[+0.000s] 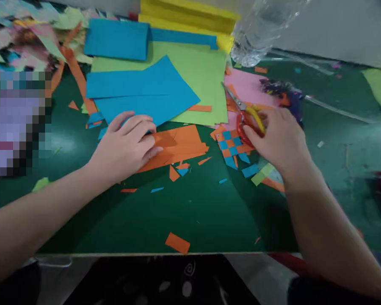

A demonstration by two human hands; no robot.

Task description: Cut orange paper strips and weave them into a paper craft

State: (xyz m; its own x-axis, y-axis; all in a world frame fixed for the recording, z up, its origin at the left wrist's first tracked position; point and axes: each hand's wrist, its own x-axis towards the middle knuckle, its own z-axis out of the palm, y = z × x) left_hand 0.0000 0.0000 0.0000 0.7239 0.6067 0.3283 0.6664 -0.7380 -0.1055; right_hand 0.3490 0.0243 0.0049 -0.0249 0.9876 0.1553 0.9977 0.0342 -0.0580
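My left hand (128, 140) rests with curled fingers on the left end of a folded orange paper (184, 140), gripping it against the table. My right hand (281, 135) is closed on the handles of a pair of scissors (241, 106). Their handles are red and yellow, and the metal blades point up and to the left. Just below the scissors lies a woven blue-and-orange paper piece (231, 146) with pointed ends. Beyond my left hand, blue paper sheets (139, 91) overlap a light green sheet (214, 84).
Paper scraps (34, 38) heap up at the back left, near a pixelated object (12, 127). Along the back are folded yellow paper (187, 17) and clear plastic (257, 34). Pink paper (247, 87) lies behind the scissors. An orange scrap (178, 243) sits at the green table's (139, 228) front edge.
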